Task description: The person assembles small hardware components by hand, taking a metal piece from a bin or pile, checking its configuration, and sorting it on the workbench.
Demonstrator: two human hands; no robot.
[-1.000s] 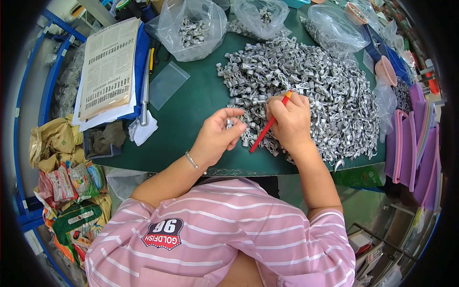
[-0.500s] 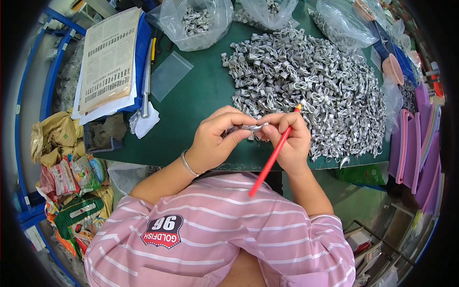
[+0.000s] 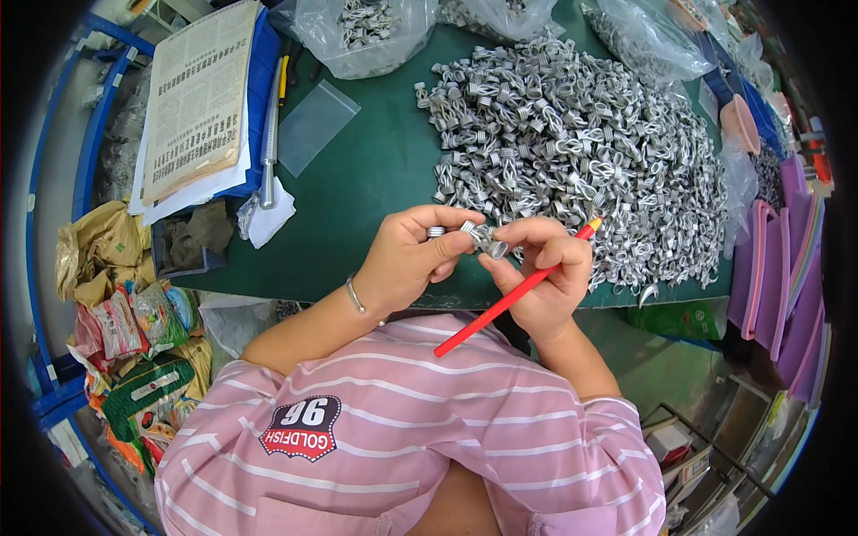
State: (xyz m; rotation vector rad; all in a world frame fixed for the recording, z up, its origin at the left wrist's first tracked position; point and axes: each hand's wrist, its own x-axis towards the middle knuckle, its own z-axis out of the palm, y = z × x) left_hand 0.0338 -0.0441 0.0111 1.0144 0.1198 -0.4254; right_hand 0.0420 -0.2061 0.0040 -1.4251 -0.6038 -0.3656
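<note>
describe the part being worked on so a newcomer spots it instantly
Start at the green table with its big heap of silvery metal coils. Just in front of the heap's near edge, the left hand and right hand meet. The metal coil pinched between their fingertips is the only one lifted off the table; a red pencil runs under it.

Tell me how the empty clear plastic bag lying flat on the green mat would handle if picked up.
The clear plastic bag lies thin and flat, so it is probably floppy and very light. Its glossy film looks slippery, likely hard to pinch off the green mat.
</note>
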